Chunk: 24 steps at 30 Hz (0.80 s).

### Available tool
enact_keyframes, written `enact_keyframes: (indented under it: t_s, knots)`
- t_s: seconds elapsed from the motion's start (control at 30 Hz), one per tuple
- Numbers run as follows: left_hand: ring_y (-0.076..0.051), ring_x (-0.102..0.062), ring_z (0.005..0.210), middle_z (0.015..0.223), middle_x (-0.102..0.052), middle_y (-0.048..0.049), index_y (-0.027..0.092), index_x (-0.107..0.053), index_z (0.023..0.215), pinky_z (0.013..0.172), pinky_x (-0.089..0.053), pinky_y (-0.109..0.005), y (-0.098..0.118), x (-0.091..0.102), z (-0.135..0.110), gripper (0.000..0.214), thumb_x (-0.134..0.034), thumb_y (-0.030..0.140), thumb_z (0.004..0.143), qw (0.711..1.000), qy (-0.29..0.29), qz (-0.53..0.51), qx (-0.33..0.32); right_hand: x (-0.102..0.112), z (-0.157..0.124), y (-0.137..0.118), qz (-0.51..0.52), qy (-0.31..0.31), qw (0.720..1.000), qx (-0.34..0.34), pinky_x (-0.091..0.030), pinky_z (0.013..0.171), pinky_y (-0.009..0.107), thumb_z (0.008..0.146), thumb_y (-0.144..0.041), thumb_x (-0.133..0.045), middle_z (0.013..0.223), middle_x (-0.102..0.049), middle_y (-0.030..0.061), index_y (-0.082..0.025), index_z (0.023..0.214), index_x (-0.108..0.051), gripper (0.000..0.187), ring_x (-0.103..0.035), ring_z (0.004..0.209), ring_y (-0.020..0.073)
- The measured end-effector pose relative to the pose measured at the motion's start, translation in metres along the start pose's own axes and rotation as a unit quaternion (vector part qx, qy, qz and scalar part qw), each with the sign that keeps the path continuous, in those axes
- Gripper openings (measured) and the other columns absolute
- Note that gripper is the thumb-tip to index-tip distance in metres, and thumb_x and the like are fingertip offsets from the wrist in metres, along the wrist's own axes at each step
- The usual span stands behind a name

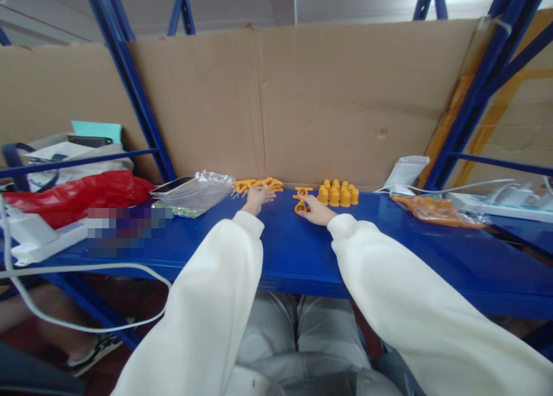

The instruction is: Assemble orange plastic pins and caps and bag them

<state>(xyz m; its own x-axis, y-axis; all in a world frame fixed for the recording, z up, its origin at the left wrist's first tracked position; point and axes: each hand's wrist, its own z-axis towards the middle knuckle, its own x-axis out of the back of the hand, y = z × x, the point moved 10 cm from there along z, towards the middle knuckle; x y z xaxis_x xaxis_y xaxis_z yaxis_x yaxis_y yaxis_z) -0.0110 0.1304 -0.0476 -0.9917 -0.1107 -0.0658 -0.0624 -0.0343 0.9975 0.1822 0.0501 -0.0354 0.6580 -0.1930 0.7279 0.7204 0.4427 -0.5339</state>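
Note:
Both my arms in white sleeves reach over a blue shelf (294,252). My left hand (256,200) rests at a loose pile of small orange plastic parts (258,184), its fingers bent among them; what it grips is too small to tell. My right hand (315,210) pinches a small orange ring-shaped part (300,206). Just beyond it lie two more orange pieces (303,191). To their right, several orange cone-shaped parts (339,193) stand upright in a tight group.
A cardboard sheet (302,102) backs the shelf between blue uprights. A phone (171,185) and clear plastic bag (196,191) lie left, with a red bag (73,197) further left. A bag of orange parts (436,210) and white cables lie right.

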Motion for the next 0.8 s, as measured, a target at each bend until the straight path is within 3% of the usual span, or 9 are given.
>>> enact_keyframes:
  t_s: [0.1, 0.37, 0.53, 0.8]
  knots:
    - [-0.023, -0.079, 0.083, 0.079, -0.078, -0.0132, 0.012, -0.065, 0.103, 0.071, -0.063, -0.031, -0.002, 0.006, 0.001, 0.011, -0.058, 0.020, 0.100, 1.000, 0.006, -0.006, 0.015, -0.010, 0.000, -0.004, -0.060, -0.044, 0.997, 0.029, -0.041, 0.121, 0.051, 0.083, -0.014, -0.071, 0.151, -0.057, 0.0195, -0.016, 0.134, -0.066, 0.051, -0.053, 0.143, 0.0325]
    - [-0.021, -0.079, 0.082, 0.075, -0.074, -0.0104, 0.013, -0.059, 0.100, 0.078, -0.063, -0.033, 0.002, 0.020, 0.000, 0.010, -0.050, 0.008, 0.100, 0.999, 0.038, -0.004, 0.004, -0.005, -0.003, -0.017, -0.091, -0.038, 0.993, 0.061, -0.052, 0.106, 0.045, 0.083, -0.014, -0.073, 0.124, -0.070, 0.0143, -0.018, 0.103, -0.067, 0.021, -0.068, 0.119, 0.0271]
    - [-0.021, -0.078, 0.077, 0.069, -0.070, -0.0061, 0.015, -0.056, 0.105, 0.078, -0.063, -0.034, 0.003, 0.025, 0.000, 0.010, -0.052, 0.008, 0.099, 0.998, 0.059, -0.001, -0.013, 0.005, -0.004, -0.019, -0.109, 0.002, 0.993, 0.048, -0.054, 0.095, 0.040, 0.080, -0.014, -0.073, 0.109, -0.066, 0.0077, -0.021, 0.089, -0.061, 0.016, -0.068, 0.102, 0.0234]
    - [-0.016, -0.074, 0.074, 0.079, -0.071, -0.0058, 0.014, -0.059, 0.112, 0.077, -0.062, -0.030, 0.002, 0.026, 0.008, 0.021, -0.053, 0.006, 0.093, 0.998, 0.053, -0.015, -0.006, 0.048, -0.004, -0.019, -0.058, 0.161, 0.984, 0.043, -0.050, 0.105, 0.045, 0.084, -0.014, -0.058, 0.113, -0.068, 0.0115, -0.021, 0.100, -0.066, 0.019, -0.065, 0.111, 0.0279]
